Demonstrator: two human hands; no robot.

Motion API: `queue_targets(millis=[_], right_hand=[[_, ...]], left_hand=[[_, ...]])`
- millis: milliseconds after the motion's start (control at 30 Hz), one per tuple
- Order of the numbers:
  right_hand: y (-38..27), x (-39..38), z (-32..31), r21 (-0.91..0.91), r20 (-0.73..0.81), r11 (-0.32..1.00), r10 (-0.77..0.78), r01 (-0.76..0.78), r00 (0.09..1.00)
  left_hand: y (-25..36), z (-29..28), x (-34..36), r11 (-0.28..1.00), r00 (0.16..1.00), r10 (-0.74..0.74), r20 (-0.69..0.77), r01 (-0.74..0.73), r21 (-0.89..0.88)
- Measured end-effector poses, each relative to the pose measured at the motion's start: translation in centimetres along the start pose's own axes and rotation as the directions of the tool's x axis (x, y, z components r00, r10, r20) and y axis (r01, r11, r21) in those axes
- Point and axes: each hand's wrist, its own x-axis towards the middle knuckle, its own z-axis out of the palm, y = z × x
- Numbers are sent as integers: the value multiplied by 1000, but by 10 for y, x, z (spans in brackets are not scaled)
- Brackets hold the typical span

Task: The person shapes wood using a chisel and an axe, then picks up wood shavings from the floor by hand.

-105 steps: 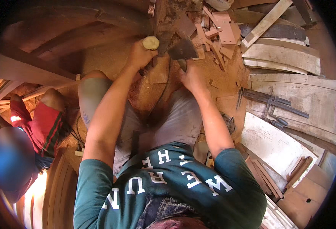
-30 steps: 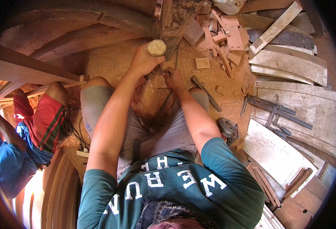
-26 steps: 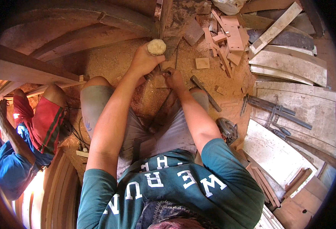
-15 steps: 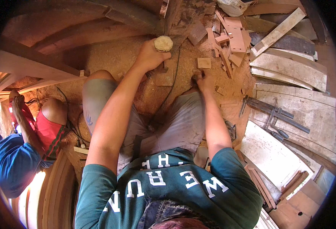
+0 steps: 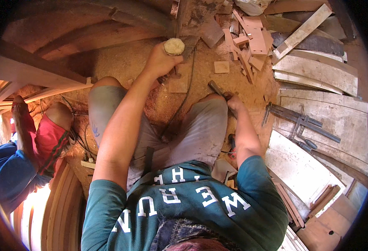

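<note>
My left hand (image 5: 161, 60) is closed round a tool with a pale, round wooden top (image 5: 174, 46); its lower end is partly hidden by my fingers. It is above a small square wood block (image 5: 178, 85) on the sawdust-covered floor. My right hand (image 5: 235, 102) is beside my right knee, closed on the near end of a dark, long-handled tool (image 5: 214, 88), whose end by my fingers is hard to make out. A black cord (image 5: 179, 108) runs between my knees past the block.
A co-worker in blue and red (image 5: 12, 167) sits at left beside a power strip (image 5: 87, 164). A wooden frame (image 5: 41, 71) stands upper left. Offcuts (image 5: 255, 35) are heaped ahead right. Metal clamps (image 5: 301, 125) lie on pale boards (image 5: 351, 108) at right, near a white board (image 5: 297, 163).
My right hand has left the left hand's side and moved right and back to the dark tool by my knee. My left hand stays raised with its tool, shifted slightly forward.
</note>
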Motion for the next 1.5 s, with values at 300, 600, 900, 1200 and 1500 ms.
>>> queue_targets(millis=[300,600,900,1200,1500], right_hand=[[-76,-49,-6,-486,-105,868,58,-103,993],[-133,-89,-29,-386,-245,909,66,-160,967],[-191,-144,-36,357,-369,931,60,81,928],[-351,-231,-76,592,-464,667,-177,453,868],[-412,-267,-75,417,-625,631,-323,654,711]], left_hand=[[7,-2,-10,998,999,-38,37,40,-53],[8,-11,-10,998,967,-45,250,52,-22],[14,-9,-5,1000,969,-19,248,14,24],[15,-6,-2,1000,988,-24,151,24,0],[-3,1,5,997,998,42,38,-39,-66]])
